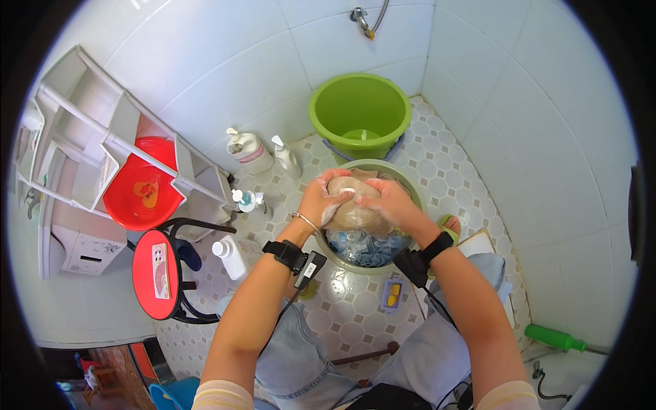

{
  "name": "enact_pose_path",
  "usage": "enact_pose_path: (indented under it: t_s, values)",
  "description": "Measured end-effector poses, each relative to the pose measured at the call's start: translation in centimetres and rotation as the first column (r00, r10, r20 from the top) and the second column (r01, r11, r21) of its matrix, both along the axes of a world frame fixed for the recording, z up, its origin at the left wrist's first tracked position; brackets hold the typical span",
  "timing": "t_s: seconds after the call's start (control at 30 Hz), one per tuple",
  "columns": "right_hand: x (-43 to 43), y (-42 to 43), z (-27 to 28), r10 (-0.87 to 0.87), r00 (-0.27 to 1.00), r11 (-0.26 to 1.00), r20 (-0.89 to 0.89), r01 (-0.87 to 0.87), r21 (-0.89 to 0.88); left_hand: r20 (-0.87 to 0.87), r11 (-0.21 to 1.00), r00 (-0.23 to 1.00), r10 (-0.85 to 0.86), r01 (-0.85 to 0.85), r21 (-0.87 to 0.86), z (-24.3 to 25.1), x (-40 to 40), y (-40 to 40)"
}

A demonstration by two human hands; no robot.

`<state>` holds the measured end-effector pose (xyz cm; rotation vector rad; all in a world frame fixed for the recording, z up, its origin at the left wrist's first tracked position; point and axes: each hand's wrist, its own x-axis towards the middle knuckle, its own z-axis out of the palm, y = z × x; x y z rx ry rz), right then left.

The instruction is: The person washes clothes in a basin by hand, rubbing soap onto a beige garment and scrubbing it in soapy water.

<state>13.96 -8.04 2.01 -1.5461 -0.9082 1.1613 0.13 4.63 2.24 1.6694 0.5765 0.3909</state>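
My left hand (322, 198) and my right hand (390, 201) both grip a wet beige piece of clothing (357, 219), thumbs close together on its upper side. White suds cling to my fingers and to the cloth. Under it stands a round grey-green basin (370, 269) on the tiled floor. Crumpled blue patterned fabric (363, 248) lies wet inside the basin's near half. More beige cloth shows at the far side, partly covered by my hands. What lies deeper in the basin is hidden.
Behind the basin stands a green bucket (361, 82). Pump bottles (252, 154) and a white bottle (230, 256) stand to the left, near a red stool (146, 277) and a shelf rack holding a red basin (138, 215). A soap box (393, 295) lies in front.
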Motion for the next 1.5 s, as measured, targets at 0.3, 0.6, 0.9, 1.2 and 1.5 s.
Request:
enact_pose_path:
  t_s: [0.3, 0.6, 0.9, 1.2, 1.5]
  values:
    - [-6.9, 1.8, 0.7, -0.46, 0.726, 0.883, 0.511, 0.311, 0.352, -0.1, 0.919, 0.915, 0.39, -0.393, -0.011, -4.0, 1.6, -0.5]
    - [-5.5, 1.5, 0.3, -0.45, 0.668, 0.873, 0.593, 0.187, 0.451, -0.151, 0.823, 0.868, 0.473, -0.496, -0.276, -4.4, 2.7, -2.1]
    - [-4.6, 0.9, -1.8, -0.392, 0.497, 0.918, 0.774, 0.163, 0.36, -0.225, 0.864, 0.894, 0.387, -0.437, -0.25, -6.7, 3.2, -3.1]
    - [-0.3, 1.8, -8.9, -0.289, 0.831, 0.918, -0.475, 0.381, 0.108, 0.005, 0.9, 0.924, 0.383, -0.374, 0.222, -1.9, 1.7, -1.9]
    - [-1.7, 0.0, -3.2, -0.276, 0.239, 0.961, -0.931, 0.048, -0.272, 0.117, 0.995, 0.993, -0.032, 0.021, 0.092, 1.4, -1.7, -1.6]
